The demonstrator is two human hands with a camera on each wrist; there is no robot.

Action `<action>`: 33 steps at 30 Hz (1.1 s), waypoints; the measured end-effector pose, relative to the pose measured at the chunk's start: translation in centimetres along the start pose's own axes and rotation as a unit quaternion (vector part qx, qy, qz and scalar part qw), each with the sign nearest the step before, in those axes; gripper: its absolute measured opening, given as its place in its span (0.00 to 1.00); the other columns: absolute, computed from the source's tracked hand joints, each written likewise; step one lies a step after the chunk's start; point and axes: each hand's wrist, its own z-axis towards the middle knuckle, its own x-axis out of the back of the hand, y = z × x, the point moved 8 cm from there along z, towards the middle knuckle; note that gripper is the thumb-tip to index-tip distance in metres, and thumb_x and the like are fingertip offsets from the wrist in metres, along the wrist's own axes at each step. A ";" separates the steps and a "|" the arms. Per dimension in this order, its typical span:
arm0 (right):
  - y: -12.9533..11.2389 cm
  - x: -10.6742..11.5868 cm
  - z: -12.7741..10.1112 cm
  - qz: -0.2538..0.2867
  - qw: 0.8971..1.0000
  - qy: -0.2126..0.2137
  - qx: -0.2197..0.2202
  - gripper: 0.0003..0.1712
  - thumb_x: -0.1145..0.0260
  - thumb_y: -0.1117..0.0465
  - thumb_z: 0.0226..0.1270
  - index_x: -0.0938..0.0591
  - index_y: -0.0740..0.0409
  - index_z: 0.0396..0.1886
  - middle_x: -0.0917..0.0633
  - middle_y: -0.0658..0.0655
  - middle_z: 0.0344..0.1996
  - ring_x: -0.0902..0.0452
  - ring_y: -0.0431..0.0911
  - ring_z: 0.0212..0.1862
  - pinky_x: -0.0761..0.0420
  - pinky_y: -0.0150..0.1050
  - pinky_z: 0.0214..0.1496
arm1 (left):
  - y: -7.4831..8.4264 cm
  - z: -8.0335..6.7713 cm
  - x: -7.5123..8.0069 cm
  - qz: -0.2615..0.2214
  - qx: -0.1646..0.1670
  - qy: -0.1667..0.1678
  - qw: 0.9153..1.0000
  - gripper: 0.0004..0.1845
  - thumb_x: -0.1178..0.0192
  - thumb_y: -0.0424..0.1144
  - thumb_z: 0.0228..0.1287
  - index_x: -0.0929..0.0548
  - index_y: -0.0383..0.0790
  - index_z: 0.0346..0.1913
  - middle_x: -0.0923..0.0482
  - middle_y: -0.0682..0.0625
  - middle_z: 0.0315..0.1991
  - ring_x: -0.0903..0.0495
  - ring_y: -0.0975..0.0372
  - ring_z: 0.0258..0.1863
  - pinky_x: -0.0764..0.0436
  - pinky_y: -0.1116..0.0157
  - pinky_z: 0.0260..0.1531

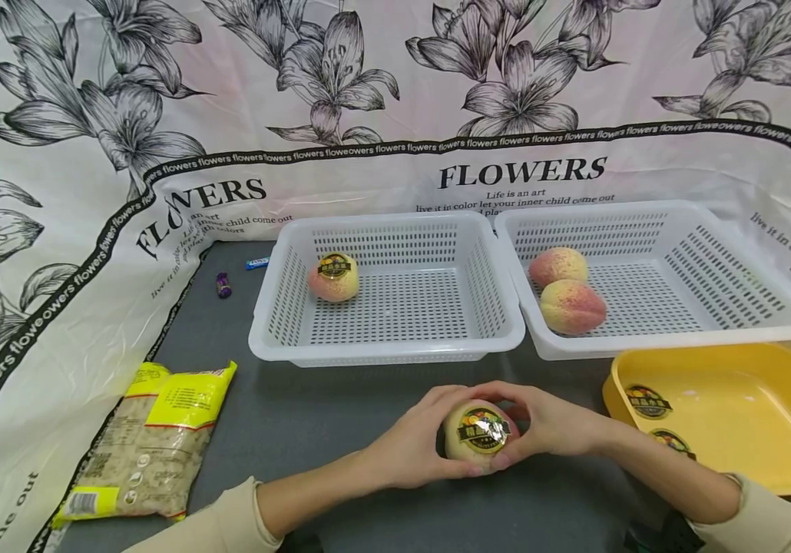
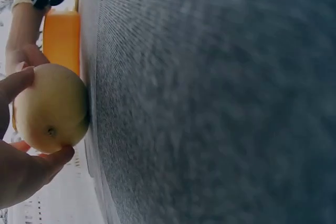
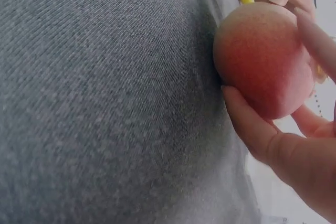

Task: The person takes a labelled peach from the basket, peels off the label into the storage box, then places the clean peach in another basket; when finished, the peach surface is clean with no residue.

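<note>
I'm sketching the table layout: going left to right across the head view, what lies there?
Rice bag → purple object → left white basket → right white basket. The held peach and yellow tray overlap these, so they are omitted.

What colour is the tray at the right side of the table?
The tray is yellow, with two round stickers lying inside it. The head view shows it best.
</note>
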 end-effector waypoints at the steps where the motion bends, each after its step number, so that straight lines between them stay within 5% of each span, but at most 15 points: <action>1: 0.1 0.1 -0.1 0.004 1.000 0.002 -0.005 0.40 0.28 0.64 0.57 0.35 0.61 0.67 0.29 0.63 0.59 0.29 0.60 0.55 0.26 0.40 0.55 | 0.0 0.1 0.0 0.000 -0.001 0.001 1.000 0.44 0.28 0.47 0.53 0.38 0.44 0.71 0.39 0.48 0.65 0.35 0.61 0.61 0.30 0.62 0.56; 7: -0.1 1.7 -1.3 -0.018 0.997 0.052 -0.049 0.37 0.31 0.61 0.62 0.36 0.63 0.68 0.31 0.64 0.62 0.32 0.59 0.60 0.25 0.43 0.54 | 0.0 0.3 0.0 -0.004 -0.007 0.005 1.000 0.41 0.27 0.44 0.51 0.34 0.41 0.68 0.34 0.48 0.62 0.32 0.61 0.58 0.29 0.64 0.54; 13: -0.6 3.9 -2.3 -0.033 0.983 0.129 -0.129 0.25 0.40 0.53 0.70 0.26 0.68 0.57 0.19 0.61 0.45 0.23 0.54 0.47 0.20 0.43 0.45 | -0.1 0.4 0.0 -0.003 -0.004 0.012 1.000 0.41 0.26 0.44 0.50 0.33 0.41 0.68 0.33 0.50 0.61 0.32 0.64 0.58 0.29 0.66 0.54; 21: -0.3 2.8 -2.8 0.115 0.968 0.058 -0.217 0.27 0.46 0.48 0.74 0.21 0.69 0.50 0.15 0.60 0.35 0.17 0.46 0.31 0.18 0.38 0.34 | -0.1 0.5 0.0 0.000 -0.005 0.011 1.000 0.42 0.26 0.44 0.50 0.33 0.41 0.67 0.33 0.50 0.61 0.32 0.64 0.57 0.29 0.66 0.54; 33: -0.1 2.1 -2.1 0.152 0.960 0.041 -0.231 0.25 0.43 0.50 0.72 0.20 0.69 0.50 0.14 0.58 0.31 0.17 0.42 0.27 0.20 0.31 0.29 | -0.1 0.6 -0.1 0.004 -0.002 0.007 1.000 0.41 0.25 0.44 0.50 0.32 0.41 0.67 0.33 0.49 0.60 0.32 0.64 0.57 0.30 0.67 0.53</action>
